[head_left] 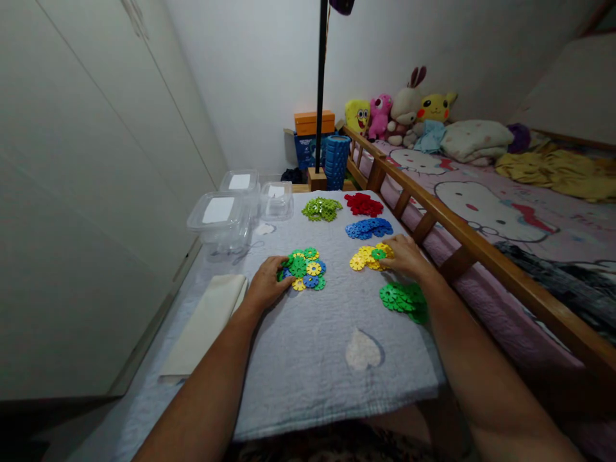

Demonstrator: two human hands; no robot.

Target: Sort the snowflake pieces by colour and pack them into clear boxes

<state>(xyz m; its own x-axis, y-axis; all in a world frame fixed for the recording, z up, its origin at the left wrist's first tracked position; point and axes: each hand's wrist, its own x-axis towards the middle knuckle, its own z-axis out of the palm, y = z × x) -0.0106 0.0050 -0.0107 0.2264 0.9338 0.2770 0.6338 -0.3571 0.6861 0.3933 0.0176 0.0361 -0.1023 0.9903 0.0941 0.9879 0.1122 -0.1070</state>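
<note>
My left hand (267,281) rests at the left edge of a mixed pile of flower-shaped plastic discs (313,269) in green, yellow and blue. Its thumb and fingers are apart around that edge. Over the right side of a yellow disc pile (364,256), my right hand (407,255) has a single green disc (378,254) at its fingertips. Below the yellow pile lies a green disc pile (402,298), partly hidden by my right forearm. Farther back are a blue disc pile (368,228), a red disc pile (364,204) and a light green disc pile (321,208).
Clear lidded plastic boxes (219,221) stand at the back left of the cloth-covered table (308,366). A folded cream cloth (206,324) lies left of my left forearm. A wooden bed rail (437,221) runs along the right side. Behind the table rises a black pole (320,90).
</note>
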